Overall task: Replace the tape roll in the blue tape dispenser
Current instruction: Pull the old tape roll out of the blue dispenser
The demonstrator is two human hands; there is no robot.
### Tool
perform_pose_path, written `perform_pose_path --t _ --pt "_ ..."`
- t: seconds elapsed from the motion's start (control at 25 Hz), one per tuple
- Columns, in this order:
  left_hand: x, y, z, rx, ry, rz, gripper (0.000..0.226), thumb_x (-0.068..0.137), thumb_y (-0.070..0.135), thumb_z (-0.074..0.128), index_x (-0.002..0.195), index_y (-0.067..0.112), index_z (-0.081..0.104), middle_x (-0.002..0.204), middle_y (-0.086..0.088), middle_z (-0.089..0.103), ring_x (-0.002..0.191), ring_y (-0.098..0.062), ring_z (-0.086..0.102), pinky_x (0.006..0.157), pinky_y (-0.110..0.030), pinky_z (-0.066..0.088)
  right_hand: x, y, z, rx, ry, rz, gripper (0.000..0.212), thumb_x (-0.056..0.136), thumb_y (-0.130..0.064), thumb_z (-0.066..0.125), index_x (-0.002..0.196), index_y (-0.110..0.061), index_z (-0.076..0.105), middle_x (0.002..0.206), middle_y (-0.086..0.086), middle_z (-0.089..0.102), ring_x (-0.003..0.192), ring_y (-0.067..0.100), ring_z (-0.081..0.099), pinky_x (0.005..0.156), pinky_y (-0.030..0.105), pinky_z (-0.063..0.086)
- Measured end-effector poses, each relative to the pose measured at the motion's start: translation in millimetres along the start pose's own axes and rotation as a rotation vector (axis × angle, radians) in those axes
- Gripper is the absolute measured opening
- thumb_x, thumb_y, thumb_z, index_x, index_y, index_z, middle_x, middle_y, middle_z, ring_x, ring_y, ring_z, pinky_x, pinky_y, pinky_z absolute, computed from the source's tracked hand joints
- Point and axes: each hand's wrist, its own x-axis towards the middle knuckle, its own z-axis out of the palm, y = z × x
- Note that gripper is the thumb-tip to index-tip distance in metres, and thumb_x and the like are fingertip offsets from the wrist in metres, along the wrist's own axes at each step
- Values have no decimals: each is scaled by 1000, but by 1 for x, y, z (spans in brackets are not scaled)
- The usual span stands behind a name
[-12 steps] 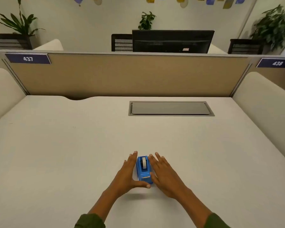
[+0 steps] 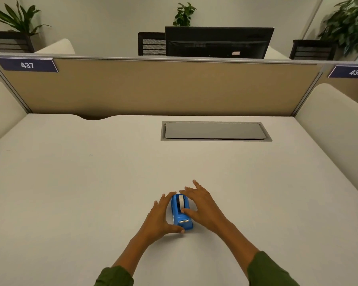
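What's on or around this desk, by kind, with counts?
Blue tape dispenser: 1
Tape roll: 1
Hands: 2, left, right
Monitor: 1
Plants: 3
Number signs: 2
Total: 10

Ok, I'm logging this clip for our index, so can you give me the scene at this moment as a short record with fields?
setting: office desk with a tan divider
dispenser: blue, standing on the desk, cutter end toward the person
roll: white tape roll seated in the dispenser
left hand: against the dispenser's left side, thumb by the near end
right hand: over the right side, thumb on top near the roll
other: closed cable hatch farther back; no spare roll visible
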Motion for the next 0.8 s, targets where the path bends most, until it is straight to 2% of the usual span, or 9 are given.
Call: perform_pose_path --t 0.12,0.32,0.4,0.48,0.6,0.68,0.8 --pt "-1 -1 -1 -26 -1 6 106 63 38 81 142 29 10 156 1 15 143 -24 14 117 -42 10 6 -1 0 63 -2 24 52 82 -28 67 130 -27 46 144 -3 44 142 15 19 112 31 21" --pt "-2 1 -2 -42 -4 16 106 63 39 80 142 31 11 156 3 15 144 -21 11 117 -39 5 10 -3 -2 160 -3 86 49 81 -22 69 126 -28 50 142 -2 46 135 16 33 110 32 28" --pt "-4 3 -4 -23 -21 15 106 65 39 79 143 32 8 157 3 12 145 -20 5 117 -39 4 9 -5 -6 225 22 95 46 79 -21 71 121 -29 55 135 -1 53 128 16 43 107 32 33" --pt "-5 4 -7 -3 -38 5 105 67 38 78 143 33 6 157 3 10 145 -20 2 117 -40 5 8 -6 -10 270 50 81 41 77 -20 73 115 -29 60 126 -4 60 117 11 49 102 27 37" --pt "-8 9 -18 -21 -5 16 100 68 33 79 143 32 13 155 5 18 142 -17 17 116 -38 14 6 -8 -13 318 65 64 40 76 -16 73 110 -32 62 115 -14 63 105 -2 50 92 10 36" --pt "-11 13 -28 -39 30 37 93 69 28 78 141 30 21 153 6 25 139 -15 25 113 -33 23 5 -10 -16 412 89 73 40 75 -12 73 105 -36 63 110 -21 62 103 -8 53 94 11 39" --pt "-15 22 -39 -129 125 83 68 77 24 72 135 28 38 144 5 42 132 -14 40 106 -28 33 3 -14 -24 545 124 62 42 75 -9 72 106 -36 63 113 -19 64 108 -5 57 97 15 42"
